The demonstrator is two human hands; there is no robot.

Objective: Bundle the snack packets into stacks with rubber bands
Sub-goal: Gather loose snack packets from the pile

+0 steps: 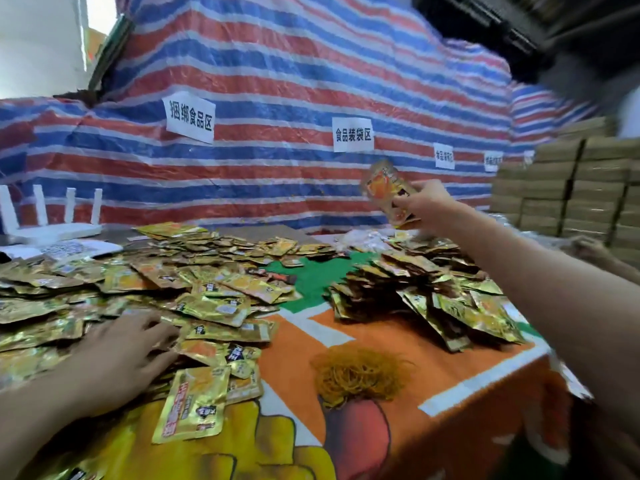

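Above the far side of the table (398,341), our right hand (424,202) grips a bundle of packets (386,188) aloft. Our left hand (128,344) lies flat, fingers spread, on the loose packet heap (156,282). Rubber bands (360,372) sit between both piles, apart from either hand.

Heaped gold snack packets (145,289), tangled rubber bands (360,372)

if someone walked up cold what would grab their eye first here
Probably the huge spread of shiny gold snack packets covering the left of the table, where the left hand rests flat on them. Next, the right hand raised over the far side, holding a bunch of packets in the air. Nearer, a tangle of rubber bands sits on the orange cloth.
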